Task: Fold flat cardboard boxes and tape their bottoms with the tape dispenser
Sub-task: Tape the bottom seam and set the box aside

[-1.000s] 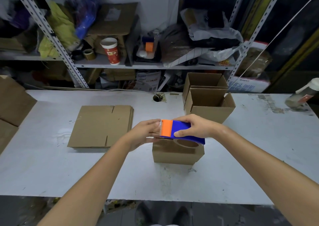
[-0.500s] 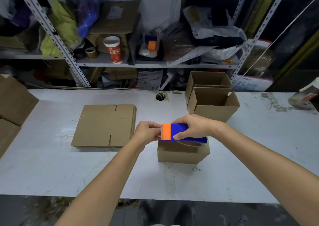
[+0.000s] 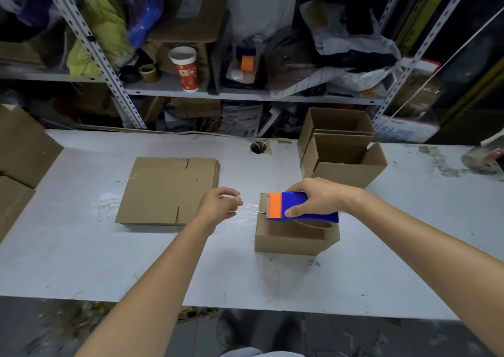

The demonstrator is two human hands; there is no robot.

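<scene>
**A strip of tape spans the gap between two hands**

Left of the left hand (image 3: 218, 206), we see a stack of flat brown cardboard boxes (image 3: 167, 191) on the white table (image 3: 81, 261), near the hand but apart from it. The left hand's fingers are curled, and thumb and fingertips pinch the end of a strip of clear shiny tape (image 3: 249, 209). That strip runs rightwards to the blue and orange plastic tape dispenser (image 3: 297, 206). The right hand (image 3: 319, 196) grips the dispenser from above, thumb on the near side and fingers wrapped over the top. Directly beneath the dispenser and the right hand stands a small folded brown cardboard box (image 3: 294, 236), with the dispenser's orange end at its left edge. Beyond the right hand we see two open-topped brown cardboard boxes (image 3: 346, 166), one behind the other.
</scene>
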